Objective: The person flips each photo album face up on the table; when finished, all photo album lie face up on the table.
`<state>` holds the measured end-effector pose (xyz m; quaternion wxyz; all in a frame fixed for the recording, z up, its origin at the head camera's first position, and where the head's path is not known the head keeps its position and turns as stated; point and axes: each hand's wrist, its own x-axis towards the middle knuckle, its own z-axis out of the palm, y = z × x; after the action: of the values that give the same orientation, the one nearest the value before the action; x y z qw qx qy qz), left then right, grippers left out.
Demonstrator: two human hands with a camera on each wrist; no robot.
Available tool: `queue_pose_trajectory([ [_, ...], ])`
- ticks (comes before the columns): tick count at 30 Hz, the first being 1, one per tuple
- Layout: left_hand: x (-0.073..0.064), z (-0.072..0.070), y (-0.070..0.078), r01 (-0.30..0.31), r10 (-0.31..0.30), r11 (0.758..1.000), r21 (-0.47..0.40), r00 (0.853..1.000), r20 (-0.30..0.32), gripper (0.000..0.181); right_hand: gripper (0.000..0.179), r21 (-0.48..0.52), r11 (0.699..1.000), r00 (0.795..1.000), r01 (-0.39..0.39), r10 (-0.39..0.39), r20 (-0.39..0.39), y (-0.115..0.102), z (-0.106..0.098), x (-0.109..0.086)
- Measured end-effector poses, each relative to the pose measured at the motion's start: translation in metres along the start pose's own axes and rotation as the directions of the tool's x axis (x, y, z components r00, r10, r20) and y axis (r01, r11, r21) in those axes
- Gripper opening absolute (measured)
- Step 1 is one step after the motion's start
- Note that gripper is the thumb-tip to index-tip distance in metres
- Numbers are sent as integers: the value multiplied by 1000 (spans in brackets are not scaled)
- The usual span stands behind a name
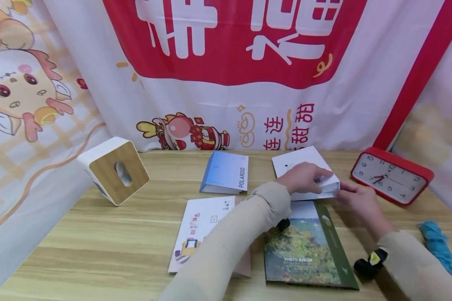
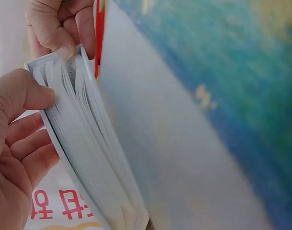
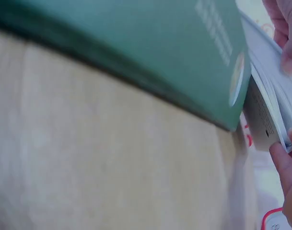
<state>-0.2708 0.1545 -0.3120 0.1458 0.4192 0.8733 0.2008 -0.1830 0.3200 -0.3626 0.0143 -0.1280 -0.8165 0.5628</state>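
Both hands are on a thick white photo album [image 1: 299, 155] at the back right of the table. My left hand [image 1: 304, 178] grips its upper cover edge; in the left wrist view the thumb [image 2: 38, 96] lies over the rim, fingers beneath. At the album's right corner my right hand [image 1: 361, 202] pinches the cover. Many thin pages [image 2: 83, 120] show at the open side, slightly fanned. Just in front lies a green album [image 1: 305, 246] marked "PHOTO ALBUM", with a painted cover. The left forearm partly hides an illustrated white album [image 1: 190, 234].
Behind these stands a blue-and-white Polaroid album [image 1: 226, 171]. A red alarm clock [image 1: 391, 175] is close by the right hand, blue yarn [image 1: 437, 246] farther right. On the left sits a white tissue box [image 1: 116, 171] with a wooden face. A printed curtain [image 1: 226, 96] closes the back.
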Motion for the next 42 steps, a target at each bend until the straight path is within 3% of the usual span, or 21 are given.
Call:
queue_pose_trajectory([
  [6, -9, -10, -4, -33, 29, 997, -63, 998, -62, 57, 59, -28, 1000, 998, 10, -12, -67, -12, 2, -7],
  [14, -19, -17, -14, -103, 84, 990, -93, 979, -184, 55, 57, 188, 982, 993, 25, -3, -118, -30, 8, -11],
  [22, -29, -21, -17, -96, 49, 981, -169, 964, -261, 59, 54, 424, 893, 976, 150, -65, -209, -46, 11, -11],
  [28, -37, -21, -19, -58, -19, 968, -243, 953, -303, 62, 48, 299, 938, 967, 176, -108, -231, -61, 15, -10],
  [31, -40, -19, -23, -60, -62, 935, -348, 943, -327, 64, 47, 234, 948, 957, 216, -157, -245, -66, 21, -9],
  [36, -44, -11, -35, -92, -139, 822, -561, 925, -354, 69, 38, 167, 934, 927, 315, -265, -265, -71, 36, -7],
  [39, -48, -8, -40, -79, -191, 777, -624, 916, -353, 70, 34, 152, 926, 918, 346, -301, -258, -72, 43, -6],
  [42, -52, -7, -44, -84, -217, 747, -660, 906, -362, 69, 33, 140, 927, 920, 349, -310, -240, -73, 47, -5],
])
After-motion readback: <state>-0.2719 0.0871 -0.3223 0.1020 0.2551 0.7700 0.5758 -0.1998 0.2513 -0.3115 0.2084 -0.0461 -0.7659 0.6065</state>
